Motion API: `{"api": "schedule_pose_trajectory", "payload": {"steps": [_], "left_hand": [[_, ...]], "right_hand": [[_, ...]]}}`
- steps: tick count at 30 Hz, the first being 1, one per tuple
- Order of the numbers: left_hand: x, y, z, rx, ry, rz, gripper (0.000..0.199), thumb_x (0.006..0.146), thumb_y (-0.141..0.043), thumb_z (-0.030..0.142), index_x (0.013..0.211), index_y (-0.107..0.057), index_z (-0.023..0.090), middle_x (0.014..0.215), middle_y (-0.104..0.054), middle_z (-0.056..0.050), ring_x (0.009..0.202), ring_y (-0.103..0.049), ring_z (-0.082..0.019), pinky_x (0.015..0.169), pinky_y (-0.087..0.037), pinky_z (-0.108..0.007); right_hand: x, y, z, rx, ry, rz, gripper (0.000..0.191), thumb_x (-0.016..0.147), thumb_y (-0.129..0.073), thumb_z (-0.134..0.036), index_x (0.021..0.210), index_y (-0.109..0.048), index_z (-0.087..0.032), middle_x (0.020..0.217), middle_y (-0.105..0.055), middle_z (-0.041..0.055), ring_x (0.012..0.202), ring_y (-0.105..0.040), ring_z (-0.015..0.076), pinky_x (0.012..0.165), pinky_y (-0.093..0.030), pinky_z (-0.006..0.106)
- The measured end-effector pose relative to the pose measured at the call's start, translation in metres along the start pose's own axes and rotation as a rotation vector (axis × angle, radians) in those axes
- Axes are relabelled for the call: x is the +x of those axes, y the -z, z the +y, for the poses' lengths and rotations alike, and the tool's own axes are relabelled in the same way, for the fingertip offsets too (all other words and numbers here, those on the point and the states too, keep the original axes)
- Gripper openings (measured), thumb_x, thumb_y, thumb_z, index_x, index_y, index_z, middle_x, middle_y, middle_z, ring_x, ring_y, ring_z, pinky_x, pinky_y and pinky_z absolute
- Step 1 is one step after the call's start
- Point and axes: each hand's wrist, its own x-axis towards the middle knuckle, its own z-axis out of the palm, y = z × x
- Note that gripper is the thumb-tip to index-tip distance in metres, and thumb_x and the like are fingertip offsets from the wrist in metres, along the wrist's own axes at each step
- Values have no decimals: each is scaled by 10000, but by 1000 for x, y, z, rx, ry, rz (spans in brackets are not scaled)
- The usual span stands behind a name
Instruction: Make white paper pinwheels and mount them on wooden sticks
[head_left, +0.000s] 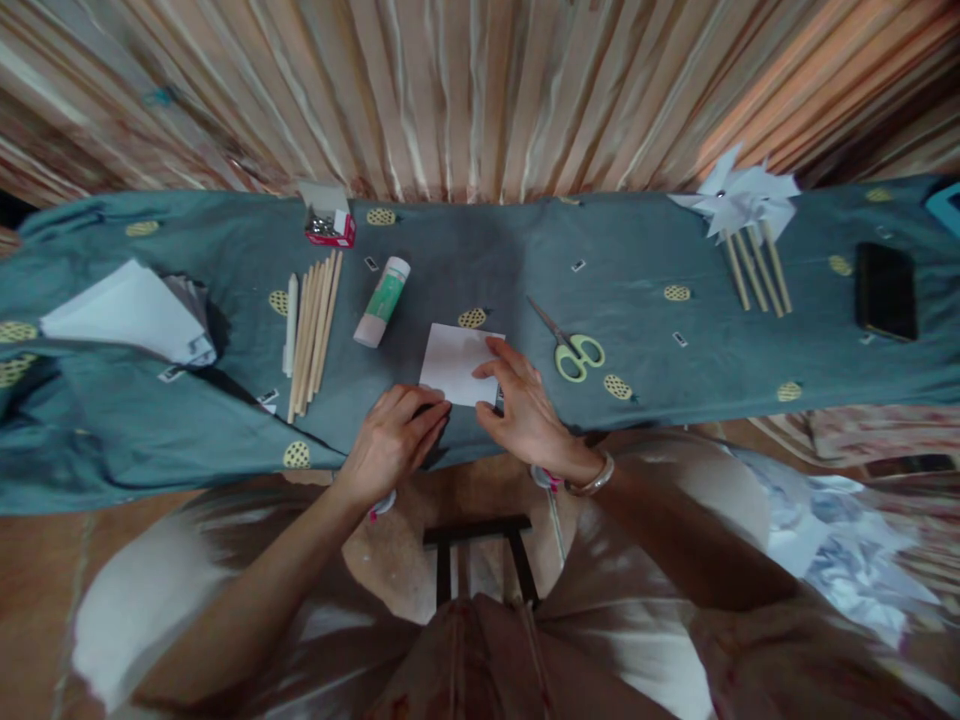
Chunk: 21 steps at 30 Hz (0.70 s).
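A white square of paper (457, 362) lies on the cloth-covered table in front of me. My left hand (394, 437) pinches its near left corner between thumb and fingers. Over the paper's right side rests my right hand (517, 405), its fingers spread and the fingertips on or just above the sheet. Just right of the paper are scissors (576, 355) with light green handles, blades pointing away to the left. A glue stick (382, 302) with a green label lies beyond my left hand. Further left is a row of several wooden sticks (313, 330) beside a white pen-like stick (291, 325).
A stack of white paper (131, 312) sits at the left. An open red-and-white box (330, 225) of small metal pieces stands at the back. Several paper pinwheels (742, 205) on sticks and a black phone (886, 290) lie right. Crumpled paper scraps (847, 550) are below right.
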Motion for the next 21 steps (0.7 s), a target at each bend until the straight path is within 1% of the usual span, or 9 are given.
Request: {"api": "schedule_pose_trajectory", "payload": {"steps": [5,11,15,18,21], "left_hand": [[0,0,0,36,-16,5,231,970,-551,173,1185,-635,169,1090,-673,-110,1006,-613,-239,864,-565,-406],[-3,0,1,134,-37,-19,278,974,-549,168,1247,-600,167,1098,-671,-117,1032,-606,-254,858,-545,-404],[-5,0,1,154,-41,-52,305,978,-542,176,1279,-590,165,1142,-656,-126,1072,-592,-263,870,-529,-399],[-5,2,1,164,-35,-91,320,993,-516,193,1305,-584,184,1168,-648,-119,1092,-583,-262,874,-518,-393],[-4,4,1,181,-48,-109,333,991,-508,174,1314,-589,186,1181,-647,-123,1089,-582,-264,871,-506,-398]], "right_hand": [[-5,7,8,21,-7,6,381,765,-557,-101,1126,-594,-214,1524,-449,155,1395,-460,334,1127,-389,551],[-7,13,12,43,10,-38,398,760,-543,-73,1130,-608,-204,1542,-430,158,1426,-439,305,1152,-386,510],[-7,16,11,22,47,-51,383,775,-539,-63,1108,-636,-226,1568,-404,121,1432,-432,295,1154,-382,514],[-9,17,10,1,82,-56,375,793,-540,-63,1096,-685,-229,1584,-383,98,1439,-419,298,1163,-364,521],[-12,17,11,-13,137,-56,378,835,-525,-74,1110,-725,-237,1575,-402,85,1441,-413,286,1173,-348,525]]}}
